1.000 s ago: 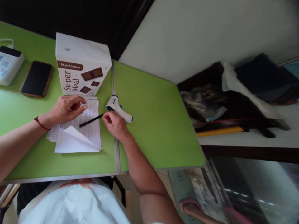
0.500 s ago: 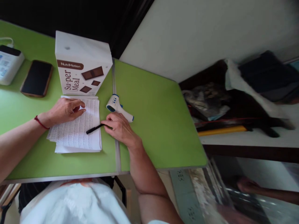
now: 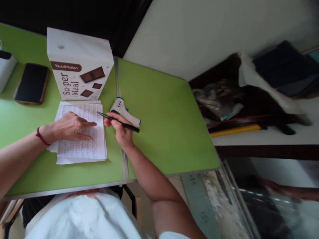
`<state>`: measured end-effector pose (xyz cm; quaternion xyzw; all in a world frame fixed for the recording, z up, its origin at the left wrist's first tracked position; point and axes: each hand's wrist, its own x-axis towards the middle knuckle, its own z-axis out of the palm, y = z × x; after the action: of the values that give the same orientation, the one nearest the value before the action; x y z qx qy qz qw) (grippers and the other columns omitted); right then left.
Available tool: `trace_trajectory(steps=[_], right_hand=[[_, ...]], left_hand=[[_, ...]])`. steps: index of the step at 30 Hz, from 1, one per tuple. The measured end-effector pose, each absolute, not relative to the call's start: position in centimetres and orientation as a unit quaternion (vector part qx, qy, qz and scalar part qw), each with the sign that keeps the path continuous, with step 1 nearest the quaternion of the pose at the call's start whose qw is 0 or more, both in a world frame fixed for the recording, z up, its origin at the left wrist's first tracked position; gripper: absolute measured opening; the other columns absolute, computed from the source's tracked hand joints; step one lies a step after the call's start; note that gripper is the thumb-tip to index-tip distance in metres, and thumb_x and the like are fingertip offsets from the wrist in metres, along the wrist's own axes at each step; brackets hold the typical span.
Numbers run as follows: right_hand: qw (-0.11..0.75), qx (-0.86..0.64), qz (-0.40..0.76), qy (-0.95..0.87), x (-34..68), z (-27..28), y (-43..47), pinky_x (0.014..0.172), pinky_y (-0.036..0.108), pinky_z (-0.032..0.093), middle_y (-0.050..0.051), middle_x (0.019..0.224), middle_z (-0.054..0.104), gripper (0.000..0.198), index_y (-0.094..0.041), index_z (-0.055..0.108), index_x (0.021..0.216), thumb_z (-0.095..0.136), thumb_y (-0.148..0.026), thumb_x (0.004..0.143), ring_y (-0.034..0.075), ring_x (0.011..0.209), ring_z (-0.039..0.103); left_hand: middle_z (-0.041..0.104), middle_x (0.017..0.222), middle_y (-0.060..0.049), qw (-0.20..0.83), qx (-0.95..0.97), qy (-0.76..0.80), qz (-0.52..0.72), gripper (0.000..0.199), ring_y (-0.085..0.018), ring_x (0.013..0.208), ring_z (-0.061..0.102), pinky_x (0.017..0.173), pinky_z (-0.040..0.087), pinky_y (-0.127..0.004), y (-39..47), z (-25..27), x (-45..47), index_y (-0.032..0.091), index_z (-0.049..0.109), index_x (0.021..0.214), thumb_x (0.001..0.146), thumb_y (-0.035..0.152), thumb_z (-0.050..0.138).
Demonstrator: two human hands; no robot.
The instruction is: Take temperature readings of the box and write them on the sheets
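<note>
Several sheets of paper point(image 3: 82, 151) covered in rows of small marks lie stacked on the green table. My left hand point(image 3: 71, 127) rests on them, index finger and thumb stretched out and apart. A black pen point(image 3: 127, 125) is gripped in my right hand point(image 3: 122, 131), its tip pointing left over the upper right part of the top sheet. Whether the tip touches the paper I cannot tell. Just beyond my right hand lies a white and blue infrared thermometer point(image 3: 128, 116), partly covered by my fingers.
A white NutriMotion box point(image 3: 79, 49) stands upright behind the papers. Left of it lie a dark phone point(image 3: 32, 83) and a white device point(image 3: 6, 69), cut off by the frame edge. At right, a shelf point(image 3: 249, 137) holds cloths, bags and a yellow bar point(image 3: 234, 130).
My right hand has turned the pen so its tip points up-left towards the sheet's upper right. My left hand has slid slightly down the page and stretched out its fingers.
</note>
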<state>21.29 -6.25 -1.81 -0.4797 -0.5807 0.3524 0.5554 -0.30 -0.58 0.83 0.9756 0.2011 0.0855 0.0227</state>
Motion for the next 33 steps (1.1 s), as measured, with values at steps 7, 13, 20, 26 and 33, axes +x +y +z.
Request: trace_trajectory(steps=[7, 13, 20, 26, 33], right_hand=[[0.574, -0.518, 0.346, -0.532, 20.5, -3.2, -5.7, 0.052, 0.023, 0.047, -0.004, 0.065, 0.06, 0.008, -0.022, 0.06, 0.077, 0.062, -0.028, 0.073, 0.009, 0.055, 0.054], [0.537, -0.539, 0.337, -0.554, 20.7, -3.2, -5.7, 0.052, 0.024, 0.046, -0.004, 0.065, 0.061, 0.009, -0.021, 0.06, 0.078, 0.061, -0.029, 0.074, 0.01, 0.054, 0.054], [0.51, -0.547, 0.265, -0.609, 20.4, -3.4, -5.7, 0.057, 0.025, 0.048, -0.004, 0.064, 0.058, 0.009, -0.021, 0.054, 0.075, 0.057, -0.029, 0.079, 0.011, 0.057, 0.054], [0.494, -0.55, 0.237, -0.63, 20.5, -3.5, -5.8, 0.058, 0.026, 0.048, -0.003, 0.064, 0.06, 0.012, -0.022, 0.055, 0.074, 0.055, -0.032, 0.081, 0.011, 0.058, 0.055], [0.483, -0.555, 0.227, -0.638, 20.4, -3.6, -5.7, 0.058, 0.025, 0.047, -0.003, 0.064, 0.06, 0.013, -0.022, 0.055, 0.074, 0.054, -0.033, 0.081, 0.011, 0.058, 0.055]], left_hand=[[0.063, 0.057, -0.004, 0.013, 0.968, 0.242, -0.057, 0.061, -0.018, 0.05, 0.058, 0.046, 0.02, -0.028, -1.4, 1.7, 0.7, 0.016, 0.057, 0.131, 0.088, 0.059, 0.054], [0.065, 0.06, -0.005, 0.018, 0.964, 0.257, -0.072, 0.064, -0.02, 0.052, 0.06, 0.047, 0.019, -0.028, -1.5, 1.8, 0.9, 0.015, 0.053, 0.134, 0.088, 0.06, 0.054], [0.066, 0.061, -0.006, 0.046, 0.96, 0.27, -0.06, 0.065, -0.019, 0.053, 0.059, 0.048, 0.024, -0.026, -1.4, 1.6, 0.9, 0.017, 0.054, 0.135, 0.086, 0.059, 0.057], [0.064, 0.057, -0.005, 0.042, 0.965, 0.256, -0.035, 0.065, -0.018, 0.049, 0.057, 0.046, 0.023, -0.027, -1.3, 1.4, 0.8, 0.014, 0.056, 0.132, 0.086, 0.06, 0.056], [0.066, 0.06, -0.006, 0.034, 0.966, 0.253, -0.041, 0.064, -0.019, 0.05, 0.057, 0.046, 0.022, -0.027, -1.4, 1.3, 0.7, 0.015, 0.054, 0.133, 0.088, 0.06, 0.053]])
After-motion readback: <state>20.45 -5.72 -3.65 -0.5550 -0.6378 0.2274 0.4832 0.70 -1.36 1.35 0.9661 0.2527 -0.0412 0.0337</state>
